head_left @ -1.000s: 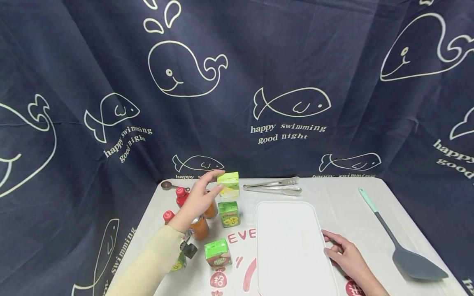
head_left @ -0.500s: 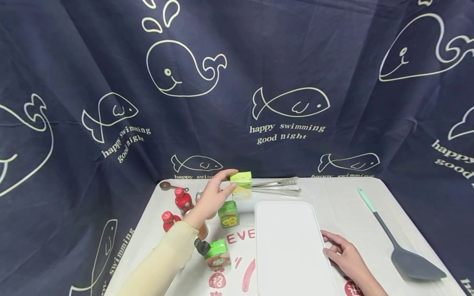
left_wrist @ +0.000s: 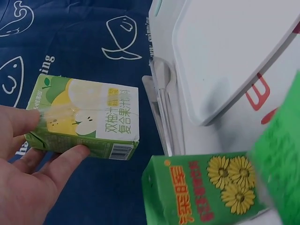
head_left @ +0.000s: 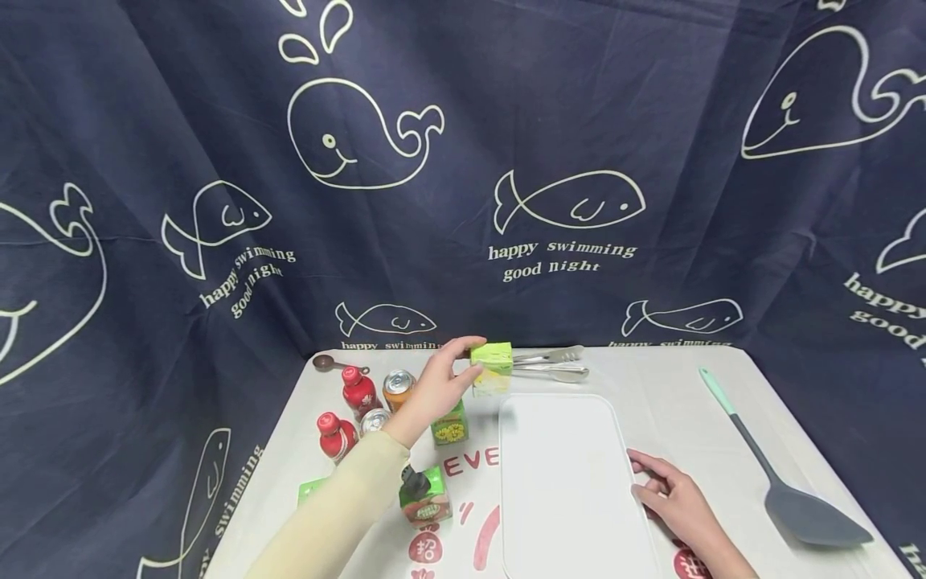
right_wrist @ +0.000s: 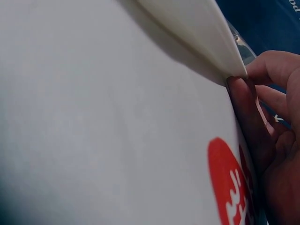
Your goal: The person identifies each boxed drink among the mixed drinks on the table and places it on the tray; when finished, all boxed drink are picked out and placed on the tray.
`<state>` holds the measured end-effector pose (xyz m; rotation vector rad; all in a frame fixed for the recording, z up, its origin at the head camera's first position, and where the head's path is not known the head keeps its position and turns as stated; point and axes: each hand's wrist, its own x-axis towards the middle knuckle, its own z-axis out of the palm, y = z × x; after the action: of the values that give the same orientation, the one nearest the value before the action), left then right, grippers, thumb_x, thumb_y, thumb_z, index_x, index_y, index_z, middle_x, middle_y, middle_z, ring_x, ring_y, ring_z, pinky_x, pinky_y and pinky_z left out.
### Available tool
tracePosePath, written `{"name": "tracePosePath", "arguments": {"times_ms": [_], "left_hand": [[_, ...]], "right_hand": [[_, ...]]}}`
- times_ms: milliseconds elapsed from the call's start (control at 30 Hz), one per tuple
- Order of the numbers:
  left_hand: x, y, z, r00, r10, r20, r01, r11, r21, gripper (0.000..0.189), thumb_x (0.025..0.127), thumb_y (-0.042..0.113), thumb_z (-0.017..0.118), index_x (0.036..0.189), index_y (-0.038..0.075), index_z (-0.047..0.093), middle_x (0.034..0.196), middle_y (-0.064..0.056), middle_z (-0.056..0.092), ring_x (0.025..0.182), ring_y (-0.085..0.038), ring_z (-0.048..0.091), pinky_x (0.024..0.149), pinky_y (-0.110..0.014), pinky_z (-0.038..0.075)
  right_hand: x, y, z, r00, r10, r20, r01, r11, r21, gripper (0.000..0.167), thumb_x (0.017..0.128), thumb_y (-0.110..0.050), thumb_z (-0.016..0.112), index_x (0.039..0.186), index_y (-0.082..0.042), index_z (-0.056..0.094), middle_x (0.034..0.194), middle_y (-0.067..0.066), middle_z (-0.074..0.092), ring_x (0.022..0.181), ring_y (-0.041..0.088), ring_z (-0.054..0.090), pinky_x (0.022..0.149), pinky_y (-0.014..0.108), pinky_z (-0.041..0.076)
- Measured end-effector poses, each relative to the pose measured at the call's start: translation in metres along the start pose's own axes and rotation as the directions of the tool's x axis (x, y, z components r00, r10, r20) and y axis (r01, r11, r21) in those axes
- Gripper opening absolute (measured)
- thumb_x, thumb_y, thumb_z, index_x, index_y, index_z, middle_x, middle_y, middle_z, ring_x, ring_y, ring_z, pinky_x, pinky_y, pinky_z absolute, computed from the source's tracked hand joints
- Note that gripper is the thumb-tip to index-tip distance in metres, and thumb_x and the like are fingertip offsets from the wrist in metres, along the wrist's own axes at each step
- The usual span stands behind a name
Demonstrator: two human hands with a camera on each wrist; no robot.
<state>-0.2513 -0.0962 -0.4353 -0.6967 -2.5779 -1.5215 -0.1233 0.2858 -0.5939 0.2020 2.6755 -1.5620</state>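
Observation:
My left hand [head_left: 437, 384] grips a small lime-green juice box [head_left: 493, 370] between thumb and fingers, near the far left corner of a white tray [head_left: 571, 474]. In the left wrist view, this juice box [left_wrist: 89, 117] shows printed fruit and a barcode. A darker green drink box [head_left: 452, 428] with yellow flowers stands just below the left wrist. My right hand [head_left: 673, 494] rests at the tray's right edge, thumb and index fingertips touching the rim. The right wrist view shows the thumb [right_wrist: 248, 112] right under the tray's rim [right_wrist: 225, 47].
Red-capped bottles [head_left: 359, 392] and cans [head_left: 399, 384] stand at left, partly behind the left arm. A green-topped box [head_left: 427, 508] is nearer. Metal tongs [head_left: 564, 373] lie at the back, a brown measuring spoon [head_left: 324, 363] at back left, a grey spatula [head_left: 813, 515] at right.
My left hand has carried the lime-green juice box to the right, past the flower-printed box toward the tray's corner. The cans have come into view. My right hand stays at the tray's edge.

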Motion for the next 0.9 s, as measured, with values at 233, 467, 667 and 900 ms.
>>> {"name": "tracePosePath", "arguments": {"times_ms": [233, 467, 667, 900], "left_hand": [[0.004, 0.002, 0.017, 1.000, -0.004, 0.017, 0.004, 1.000, -0.010, 0.041, 0.102, 0.010, 0.069, 0.142, 0.016, 0.062, 0.137, 0.000, 0.062, 0.121, -0.018, 0.057, 0.102, -0.039, 0.052], [0.009, 0.001, 0.034, 0.999, 0.014, 0.036, -0.013, 0.999, -0.029, 0.042, 0.101, 0.006, 0.068, 0.142, 0.010, 0.061, 0.137, -0.002, 0.061, 0.120, -0.019, 0.058, 0.106, -0.044, 0.051], [0.010, 0.001, 0.050, 0.999, -0.005, 0.042, 0.007, 0.999, -0.051, 0.042, 0.101, 0.006, 0.068, 0.142, 0.012, 0.062, 0.135, 0.000, 0.062, 0.119, -0.017, 0.059, 0.108, -0.044, 0.050], [0.012, -0.001, 0.069, 0.998, 0.031, 0.048, -0.029, 0.999, -0.041, 0.041, 0.100, 0.005, 0.068, 0.141, 0.007, 0.062, 0.138, -0.004, 0.062, 0.121, -0.018, 0.059, 0.110, -0.045, 0.048]], "right_hand": [[0.000, 0.000, 0.000, 1.000, 0.008, -0.005, -0.008, 1.000, -0.003, 0.062, 0.090, -0.006, 0.075, 0.148, -0.001, 0.054, 0.121, 0.014, 0.063, 0.067, 0.017, 0.060, 0.058, 0.025, 0.056], [0.001, 0.001, 0.001, 1.000, -0.006, -0.013, 0.006, 1.000, 0.004, 0.062, 0.090, -0.006, 0.075, 0.148, -0.001, 0.055, 0.120, 0.013, 0.063, 0.065, 0.017, 0.060, 0.057, 0.026, 0.055], [0.002, 0.004, 0.001, 1.000, -0.009, -0.013, 0.010, 0.999, 0.033, 0.061, 0.090, -0.004, 0.075, 0.148, -0.001, 0.055, 0.117, 0.013, 0.064, 0.063, 0.019, 0.061, 0.057, 0.027, 0.055], [0.002, 0.003, 0.001, 1.000, 0.012, -0.009, -0.011, 1.000, 0.025, 0.062, 0.090, -0.006, 0.076, 0.148, -0.002, 0.055, 0.119, 0.013, 0.065, 0.064, 0.019, 0.061, 0.057, 0.027, 0.054]]}}
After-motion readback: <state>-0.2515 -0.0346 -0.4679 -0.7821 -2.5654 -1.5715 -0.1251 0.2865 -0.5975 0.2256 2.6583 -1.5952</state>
